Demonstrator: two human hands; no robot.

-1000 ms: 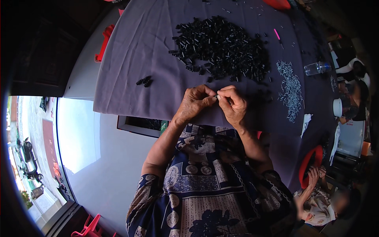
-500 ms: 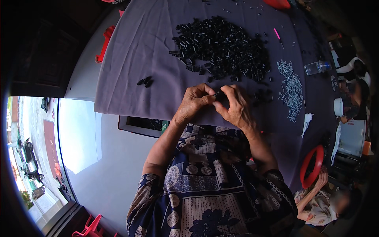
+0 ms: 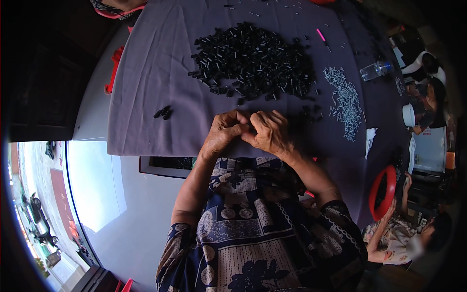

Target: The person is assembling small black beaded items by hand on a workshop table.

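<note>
Grey cloth (image 3: 160,92), small black cylinders (image 3: 253,61)

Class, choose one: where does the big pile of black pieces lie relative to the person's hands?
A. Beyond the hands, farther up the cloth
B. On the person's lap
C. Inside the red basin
A: the black pile lies on the grey cloth beyond the left hand and right hand.

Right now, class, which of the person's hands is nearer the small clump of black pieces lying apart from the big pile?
Left hand, just right of the clump; right hand farther right.
</note>
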